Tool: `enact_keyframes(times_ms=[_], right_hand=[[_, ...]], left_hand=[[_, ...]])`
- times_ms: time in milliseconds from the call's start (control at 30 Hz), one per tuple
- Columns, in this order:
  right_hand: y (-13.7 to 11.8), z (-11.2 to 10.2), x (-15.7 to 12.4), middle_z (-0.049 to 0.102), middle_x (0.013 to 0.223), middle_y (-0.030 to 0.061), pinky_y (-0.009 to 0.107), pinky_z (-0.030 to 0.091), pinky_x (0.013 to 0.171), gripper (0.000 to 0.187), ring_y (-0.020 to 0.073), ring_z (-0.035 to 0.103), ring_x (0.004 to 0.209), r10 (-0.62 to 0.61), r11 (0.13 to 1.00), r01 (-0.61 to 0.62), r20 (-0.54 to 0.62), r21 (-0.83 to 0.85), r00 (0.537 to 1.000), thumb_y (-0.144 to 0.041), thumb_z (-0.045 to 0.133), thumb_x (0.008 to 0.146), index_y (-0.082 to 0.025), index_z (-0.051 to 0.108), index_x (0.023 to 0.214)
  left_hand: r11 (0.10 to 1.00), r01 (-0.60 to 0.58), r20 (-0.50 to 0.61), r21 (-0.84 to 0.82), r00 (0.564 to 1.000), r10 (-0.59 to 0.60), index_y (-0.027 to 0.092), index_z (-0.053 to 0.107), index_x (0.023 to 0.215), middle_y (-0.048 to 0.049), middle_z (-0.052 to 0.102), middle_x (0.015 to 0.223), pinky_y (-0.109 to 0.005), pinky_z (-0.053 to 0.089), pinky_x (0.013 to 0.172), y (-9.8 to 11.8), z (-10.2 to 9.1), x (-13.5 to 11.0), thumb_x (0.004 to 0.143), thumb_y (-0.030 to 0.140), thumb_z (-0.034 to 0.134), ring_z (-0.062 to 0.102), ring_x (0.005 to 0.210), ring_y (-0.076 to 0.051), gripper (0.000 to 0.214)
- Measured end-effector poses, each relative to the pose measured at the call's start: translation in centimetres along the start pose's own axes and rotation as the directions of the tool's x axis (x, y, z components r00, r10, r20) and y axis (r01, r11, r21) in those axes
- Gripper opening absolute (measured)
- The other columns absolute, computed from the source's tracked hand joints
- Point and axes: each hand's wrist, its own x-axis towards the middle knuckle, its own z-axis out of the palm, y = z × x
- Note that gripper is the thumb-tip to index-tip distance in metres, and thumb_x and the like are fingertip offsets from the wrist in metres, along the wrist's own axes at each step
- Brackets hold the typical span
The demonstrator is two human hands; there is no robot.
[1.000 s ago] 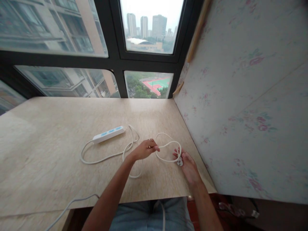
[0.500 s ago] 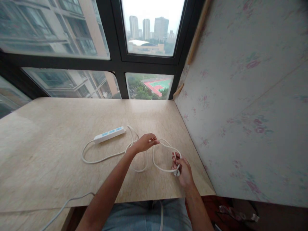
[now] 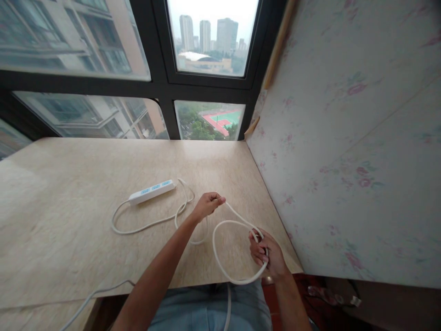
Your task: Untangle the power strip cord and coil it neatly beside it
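A white power strip (image 3: 151,191) with blue sockets lies on the pale marble-look table (image 3: 69,193). Its white cord (image 3: 220,257) snakes across the table and forms a raised loop between my hands. My left hand (image 3: 207,204) is closed, pinching the cord above the table, just right of the strip. My right hand (image 3: 264,254) is closed around the loop's near side at the table's front right edge; the plug is hidden in its fingers.
A flowered wall panel (image 3: 344,151) bounds the table on the right. Dark-framed windows (image 3: 161,87) stand behind it. A second white cable (image 3: 93,296) hangs off the front left edge. My lap in jeans (image 3: 210,308) shows below the table.
My right hand has drawn back toward the front edge with the cord end, and the loop has grown larger and lifted. My left hand has risen slightly, still pinching the cord.
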Motion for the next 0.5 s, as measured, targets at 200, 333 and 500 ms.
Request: enact_keyframes(times_ms=[200, 333, 500], right_hand=[[-1.3, -1.0, -0.6, 0.026, 0.049, -0.0078, 0.017, 0.026, 0.030, 0.024, 0.0027, 0.012, 0.035, 0.018, 0.994, -0.009, 0.077, -0.107, 0.997, -0.031, 0.065, 0.073, -0.014, 0.065, 0.090], [-2.0, -0.8, -0.7, 0.023, 0.048, -0.0082, 0.017, 0.026, 0.031, 0.032, 0.0035, 0.012, 0.036, 0.055, 0.965, -0.049, 0.017, -0.257, 0.998, -0.045, 0.061, 0.083, -0.014, 0.063, 0.092], [-2.1, 0.1, 0.0, 0.023, 0.049, -0.0081, 0.018, 0.027, 0.032, 0.037, 0.0043, 0.015, 0.037, 0.071, 0.922, -0.052, 0.035, -0.384, 0.997, -0.049, 0.058, 0.087, -0.013, 0.061, 0.097]], left_hand=[[0.840, -0.180, -0.054, 0.512, 0.969, 0.241, 0.013, 0.054, 0.063, -0.0021, 0.045, 0.059, -0.024, 0.025, 0.055, 1.0, -0.2, -1.4, 0.089, 0.054, 0.046, 0.041, 0.056, -0.010, 0.049], [0.553, -0.293, 0.139, 0.780, 0.943, 0.302, 0.015, 0.065, 0.081, -0.0088, 0.061, 0.081, -0.028, 0.029, 0.063, 2.5, -0.3, -2.6, 0.094, 0.040, 0.042, 0.052, 0.070, -0.017, 0.036], [0.450, -0.627, 0.507, 0.635, 0.779, 0.370, 0.020, 0.062, 0.120, -0.0134, 0.063, 0.106, -0.032, 0.036, 0.081, 3.4, 0.8, -3.3, 0.094, 0.039, 0.045, 0.057, 0.094, -0.023, 0.036]])
